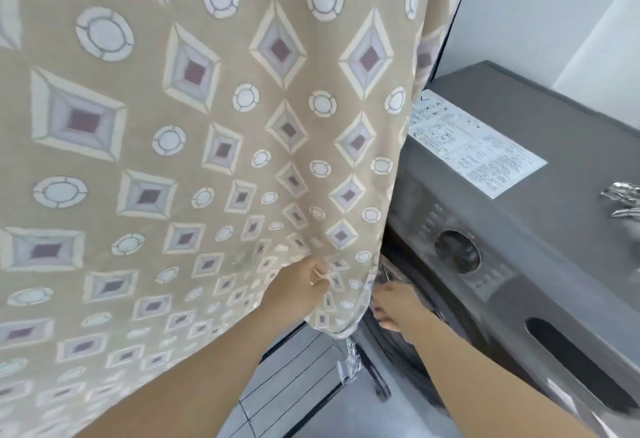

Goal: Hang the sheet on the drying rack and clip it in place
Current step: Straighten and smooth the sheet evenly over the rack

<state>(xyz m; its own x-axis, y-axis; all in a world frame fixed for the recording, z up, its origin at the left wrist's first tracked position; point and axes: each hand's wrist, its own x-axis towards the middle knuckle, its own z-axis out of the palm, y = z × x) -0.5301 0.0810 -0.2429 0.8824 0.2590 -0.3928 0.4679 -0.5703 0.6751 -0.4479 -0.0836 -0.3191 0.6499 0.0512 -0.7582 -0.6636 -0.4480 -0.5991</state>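
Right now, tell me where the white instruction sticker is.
Head view, right side: the sticker lies on the washing machine top, beside the hanging sheet.

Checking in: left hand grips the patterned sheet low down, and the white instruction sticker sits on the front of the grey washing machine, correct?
Not quite. The white instruction sticker lies on top of the grey washing machine, not its front; the head view shows it. The left hand does grip the patterned sheet low down.
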